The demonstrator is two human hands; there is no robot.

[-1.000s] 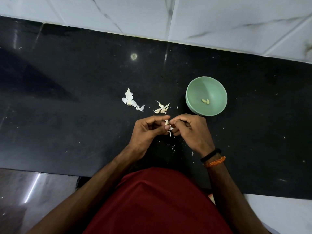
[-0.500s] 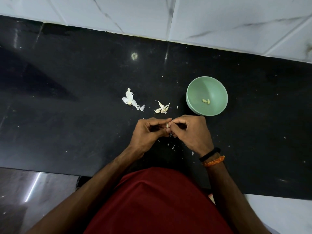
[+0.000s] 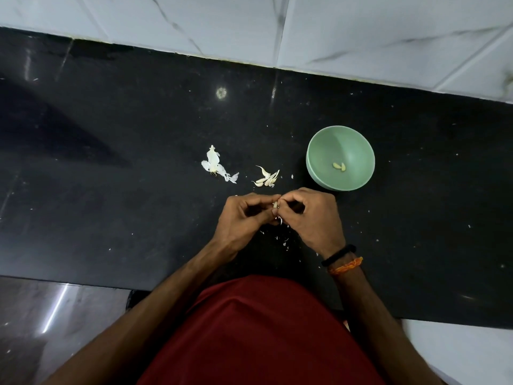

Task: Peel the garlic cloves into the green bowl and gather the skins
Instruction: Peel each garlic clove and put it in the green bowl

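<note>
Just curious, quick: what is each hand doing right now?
Left hand: fingers curled, pinching the garlic clove.
Right hand: fingers curled, pinching the same clove.

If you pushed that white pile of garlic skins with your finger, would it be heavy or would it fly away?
The garlic skins look thin and papery, so they would probably slide or flutter at a light push. Tiny flakes already lie scattered over the black counter, which suggests they crumble and drift easily. The pile would likely feel floppy and break apart rather than lift in one piece.
</note>
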